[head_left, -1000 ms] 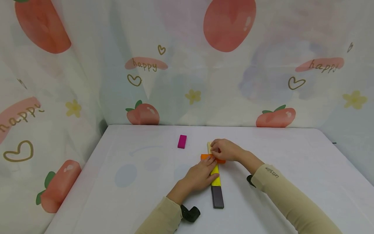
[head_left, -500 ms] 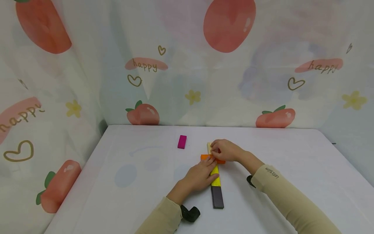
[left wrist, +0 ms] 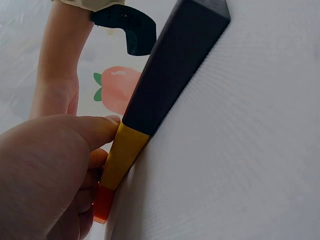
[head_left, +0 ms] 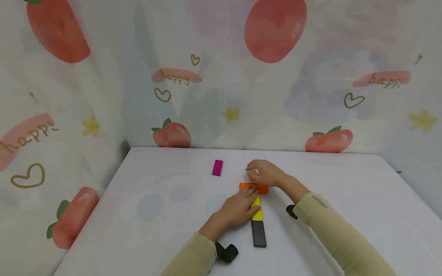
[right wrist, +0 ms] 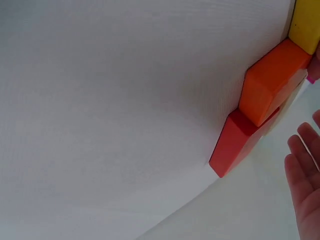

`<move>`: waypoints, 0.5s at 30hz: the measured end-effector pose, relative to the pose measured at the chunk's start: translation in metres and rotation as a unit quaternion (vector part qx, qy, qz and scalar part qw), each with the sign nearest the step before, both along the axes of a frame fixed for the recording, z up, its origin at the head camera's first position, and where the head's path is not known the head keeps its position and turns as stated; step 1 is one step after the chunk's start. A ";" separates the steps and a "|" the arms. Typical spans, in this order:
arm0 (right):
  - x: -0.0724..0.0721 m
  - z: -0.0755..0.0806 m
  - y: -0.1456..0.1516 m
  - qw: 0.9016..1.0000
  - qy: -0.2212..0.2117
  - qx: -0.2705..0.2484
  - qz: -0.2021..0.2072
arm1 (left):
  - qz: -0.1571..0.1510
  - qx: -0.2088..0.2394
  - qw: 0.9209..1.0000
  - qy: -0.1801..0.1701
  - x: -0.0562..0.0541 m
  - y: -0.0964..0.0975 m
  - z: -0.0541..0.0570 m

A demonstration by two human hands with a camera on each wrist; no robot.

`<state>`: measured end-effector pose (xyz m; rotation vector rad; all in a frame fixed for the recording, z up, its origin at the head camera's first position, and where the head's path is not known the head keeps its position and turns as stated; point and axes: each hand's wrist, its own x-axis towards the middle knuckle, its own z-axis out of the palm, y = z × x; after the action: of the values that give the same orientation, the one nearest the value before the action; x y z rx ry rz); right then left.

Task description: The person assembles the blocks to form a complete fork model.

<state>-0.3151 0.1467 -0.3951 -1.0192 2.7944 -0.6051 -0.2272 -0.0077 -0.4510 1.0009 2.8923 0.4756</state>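
My left hand (head_left: 235,209) lies over a row of blocks in the head view. Its fingertips rest on the orange block (head_left: 264,189), and its thumb touches the yellow block (left wrist: 124,150). The dark grey block (head_left: 259,233) continues the row toward me. My right hand (head_left: 267,174) is raised over the far end, its fingers (right wrist: 302,167) extended and apart from the blocks in the right wrist view. There a red block (right wrist: 235,142) adjoins the orange one, with a cream block (right wrist: 286,109) beside them. In the head view my right hand hides the red block.
A magenta block (head_left: 217,168) lies by itself toward the back of the white table (head_left: 165,237). Printed cloth (head_left: 214,84) hangs behind the table's back edge and along the left side.
My right hand has lifted slightly off the far blocks, its fingers no longer pinched together there. The left hand stays on the row. The head view has shifted a little.
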 end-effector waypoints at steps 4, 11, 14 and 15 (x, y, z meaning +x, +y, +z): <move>0.000 0.000 -0.004 1.000 -0.006 0.000 0.005 | -0.006 0.003 1.000 0.005 0.000 0.001 0.001; 0.000 -0.001 -0.006 1.000 -0.009 -0.005 0.000 | -0.004 -0.012 1.000 0.016 0.002 0.001 0.004; 0.001 -0.001 -0.006 1.000 -0.015 -0.012 -0.007 | -0.002 -0.025 0.999 0.026 0.003 0.000 0.005; 0.001 -0.001 -0.005 1.000 -0.017 -0.015 -0.010 | -0.001 -0.027 0.999 0.029 0.003 0.000 0.005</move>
<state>-0.3138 0.1415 -0.3960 -0.9779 2.7777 -0.6628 -0.2243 -0.0075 -0.4460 1.0270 2.9381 0.3713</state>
